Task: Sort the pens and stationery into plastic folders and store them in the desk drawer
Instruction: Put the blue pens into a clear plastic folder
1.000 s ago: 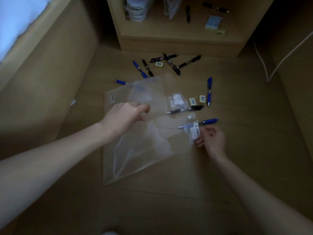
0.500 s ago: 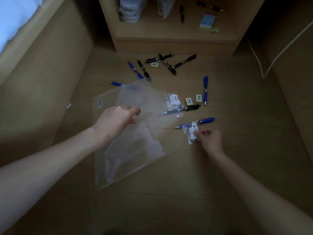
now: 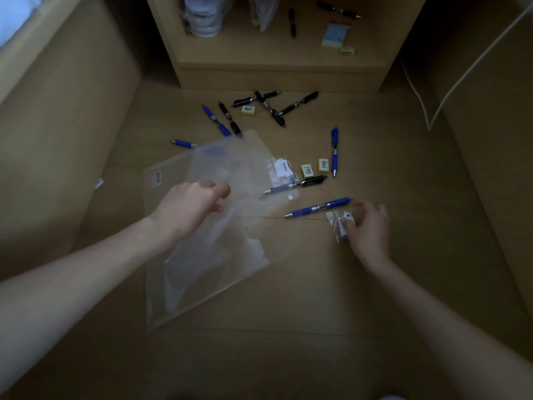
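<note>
A clear plastic folder [image 3: 202, 269] hangs tilted above the wooden floor, and my left hand [image 3: 190, 209] pinches its upper part. A second clear folder [image 3: 161, 174] with a barcode sticker lies under it. My right hand [image 3: 367, 229] pinches a small clear packet [image 3: 339, 223] on the floor, just below a blue pen [image 3: 320, 207]. Another small packet [image 3: 281, 171] lies beside a black pen [image 3: 300, 184]. Several blue and black pens [image 3: 271, 108] and small yellow erasers [image 3: 314, 167] are scattered farther back.
An open wooden desk compartment [image 3: 274, 62] at the back holds rolls of tape [image 3: 202, 18], pens, a sticky-note pad [image 3: 336, 34] and a clear bag. A white cable [image 3: 450, 90] runs down at right. Wooden panels rise on both sides.
My left hand has drawn the clear folder left and toward me, uncovering the blue pen. My right hand has shifted right with the small packet pinched in it.
</note>
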The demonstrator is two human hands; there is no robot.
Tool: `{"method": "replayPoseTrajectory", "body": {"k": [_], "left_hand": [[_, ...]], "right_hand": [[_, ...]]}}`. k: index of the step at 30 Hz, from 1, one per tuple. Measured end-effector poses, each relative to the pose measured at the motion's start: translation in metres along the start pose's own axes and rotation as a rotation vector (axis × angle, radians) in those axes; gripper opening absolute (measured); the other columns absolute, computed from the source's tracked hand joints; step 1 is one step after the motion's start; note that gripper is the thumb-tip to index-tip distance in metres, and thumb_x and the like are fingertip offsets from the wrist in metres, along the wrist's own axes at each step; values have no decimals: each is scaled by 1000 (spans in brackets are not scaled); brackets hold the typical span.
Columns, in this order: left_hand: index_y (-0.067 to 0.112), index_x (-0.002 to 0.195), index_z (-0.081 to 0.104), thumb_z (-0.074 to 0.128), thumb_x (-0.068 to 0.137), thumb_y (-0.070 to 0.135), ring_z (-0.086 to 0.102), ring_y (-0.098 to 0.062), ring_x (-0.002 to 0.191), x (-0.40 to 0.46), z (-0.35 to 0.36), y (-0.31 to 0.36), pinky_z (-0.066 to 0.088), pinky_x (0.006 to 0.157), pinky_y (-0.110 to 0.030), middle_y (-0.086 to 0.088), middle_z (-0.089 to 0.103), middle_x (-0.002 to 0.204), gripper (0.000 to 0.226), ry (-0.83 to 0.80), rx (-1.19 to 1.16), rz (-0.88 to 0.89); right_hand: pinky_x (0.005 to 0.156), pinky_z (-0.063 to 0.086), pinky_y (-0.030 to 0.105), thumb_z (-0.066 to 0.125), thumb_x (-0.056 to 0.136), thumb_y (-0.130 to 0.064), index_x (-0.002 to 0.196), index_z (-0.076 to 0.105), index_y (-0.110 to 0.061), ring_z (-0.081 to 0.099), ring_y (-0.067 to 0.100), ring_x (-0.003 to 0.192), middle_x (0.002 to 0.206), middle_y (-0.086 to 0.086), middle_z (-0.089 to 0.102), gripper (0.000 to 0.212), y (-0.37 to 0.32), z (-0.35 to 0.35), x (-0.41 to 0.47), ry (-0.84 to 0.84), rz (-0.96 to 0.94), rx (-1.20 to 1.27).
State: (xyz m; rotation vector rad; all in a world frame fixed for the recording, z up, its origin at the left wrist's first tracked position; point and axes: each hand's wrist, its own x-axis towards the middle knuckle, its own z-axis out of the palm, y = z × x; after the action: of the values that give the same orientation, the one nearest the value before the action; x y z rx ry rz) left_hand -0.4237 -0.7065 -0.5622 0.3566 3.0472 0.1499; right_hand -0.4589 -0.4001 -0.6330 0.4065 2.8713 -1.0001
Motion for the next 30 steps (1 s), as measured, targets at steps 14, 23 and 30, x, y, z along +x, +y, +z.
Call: {"method": "replayPoseTrajectory", "body": {"k": [14,23,30], "left_hand": [[10,110,55,60,91,25,61,-36,90,-18,-8,-13,45,69,-39,-12,63,106,25,-56,15,-107],[9,110,57,62,89,18,63,-37,83,-3,-3,22,48,61,-40,-12,61,113,23,27,18,82],[14,102,50,78,72,6,66,-38,82,-21,8,25,54,48,-39,-21,60,114,42,97,17,203]], "right_hand": [[80,22,28,54,91,-10,105,64,-17,51,25,105,108,6,63,18,-21,22,14,44,-292,-202],[74,46,27,67,85,-15,106,68,-18,56,10,77,84,-5,60,20,-83,29,-16,-557,-512,-14],[83,48,28,66,80,-1,105,67,-9,61,18,88,93,7,67,25,-87,59,-39,-794,-459,37]]}}
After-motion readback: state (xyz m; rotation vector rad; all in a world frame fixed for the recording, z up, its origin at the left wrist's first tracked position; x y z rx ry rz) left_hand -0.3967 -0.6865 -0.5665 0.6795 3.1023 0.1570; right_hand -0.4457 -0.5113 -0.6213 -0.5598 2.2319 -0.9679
